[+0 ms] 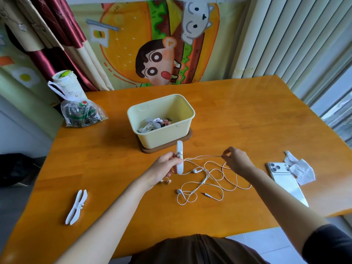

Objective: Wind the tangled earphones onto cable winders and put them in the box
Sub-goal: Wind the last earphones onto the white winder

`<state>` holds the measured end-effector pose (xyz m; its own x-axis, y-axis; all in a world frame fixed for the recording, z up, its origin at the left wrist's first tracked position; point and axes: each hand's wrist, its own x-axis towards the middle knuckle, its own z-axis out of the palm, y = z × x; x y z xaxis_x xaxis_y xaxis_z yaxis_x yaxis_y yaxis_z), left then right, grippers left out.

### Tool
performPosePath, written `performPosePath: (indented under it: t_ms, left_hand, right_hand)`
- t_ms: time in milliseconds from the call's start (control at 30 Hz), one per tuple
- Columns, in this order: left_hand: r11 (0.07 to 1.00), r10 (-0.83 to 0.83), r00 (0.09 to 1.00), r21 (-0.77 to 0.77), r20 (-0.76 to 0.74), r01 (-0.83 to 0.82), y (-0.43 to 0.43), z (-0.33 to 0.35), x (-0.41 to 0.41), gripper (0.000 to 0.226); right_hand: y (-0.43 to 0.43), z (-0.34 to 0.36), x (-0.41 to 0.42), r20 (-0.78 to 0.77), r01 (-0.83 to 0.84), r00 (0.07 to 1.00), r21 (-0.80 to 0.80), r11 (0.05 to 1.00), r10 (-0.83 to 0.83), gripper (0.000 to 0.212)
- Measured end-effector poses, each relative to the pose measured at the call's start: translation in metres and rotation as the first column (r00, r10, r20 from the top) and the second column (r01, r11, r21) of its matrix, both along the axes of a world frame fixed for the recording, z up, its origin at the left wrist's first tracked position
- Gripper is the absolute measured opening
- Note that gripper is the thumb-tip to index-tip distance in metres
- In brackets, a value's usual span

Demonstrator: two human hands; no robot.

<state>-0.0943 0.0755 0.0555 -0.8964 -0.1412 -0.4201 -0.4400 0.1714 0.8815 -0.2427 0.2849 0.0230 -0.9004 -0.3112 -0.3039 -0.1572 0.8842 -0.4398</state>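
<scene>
1. Left hand (165, 165) has its fingers curled round a white, flat, bone-shaped plastic cable winder (180, 159) and holds it upright on end. The right hand (236, 159) pinches a thin cable between thumb and fingertips, its other fingers loosely curled.
2. From the winder's narrow waist a pinkish-white earphone cable (202, 157) runs taut across to that pinch. The rest of it lies in loose, crossing loops (215, 180) on the orange wooden table (247, 121), between the 2 hands and nearer the person. Among the loops are 2 white earbuds (195, 170) and a jack plug (207, 195).
3. Just behind the winder stands the pale yellow rectangular plastic box (163, 139) on a brown base (187, 137). It holds a few bundled earphones at the bottom.
4. The step in hand looks like winding, at an early stage. The cable is anchored at the winder, but most of its length is on the table. How many turns are on the winder is too small to tell.
5. The next move calls for light tension from the right hand as it feeds cable round the waist. Where the loops cross, they will likely need lifting apart first, or a knot may tighten.
6. At the near left of the table, 2 spare white winders (76, 206) lie together. A white phone (280, 173) and a crumpled tissue (299, 168) sit to the right, and a clear plastic bag (82, 115) sits at the far left.
</scene>
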Motion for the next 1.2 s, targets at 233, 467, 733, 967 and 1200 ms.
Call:
performPosePath:
  t_ms: [233,467,733,967,1200]
  left_hand:
    - [0.996,-0.056,0.996,0.064,-0.077,0.061,0.013,0.011,-0.011,0.01]
    - [0.972,-0.004,0.996,0.233,-0.094,0.026,0.005,0.011,-0.007,0.015]
    - [0.994,-0.111,0.993,-0.005,0.029,0.111,-0.004,-0.009,0.007,0.01]
    - [0.996,-0.079,0.995,-0.041,0.052,0.082,-0.004,-0.012,0.007,0.011]
    - [0.993,-0.115,0.992,-0.014,0.042,0.116,0.003,-0.006,0.003,0.012]
  right_hand:
    - [-0.049,0.032,0.058,-0.141,-0.384,0.923,-0.358,0.851,0.357,0.038]
    - [-0.055,0.038,0.06,-0.172,-0.404,0.915,-0.387,0.829,0.365,0.02]
    - [-0.028,0.027,0.022,-0.174,-0.06,0.984,-0.203,0.977,0.024,0.032]
    - [-0.009,0.004,0.018,-0.03,-0.124,0.991,0.171,0.977,0.131,0.028]
    - [-0.026,0.013,0.043,0.021,-0.385,0.923,0.038,0.922,0.385,0.027]
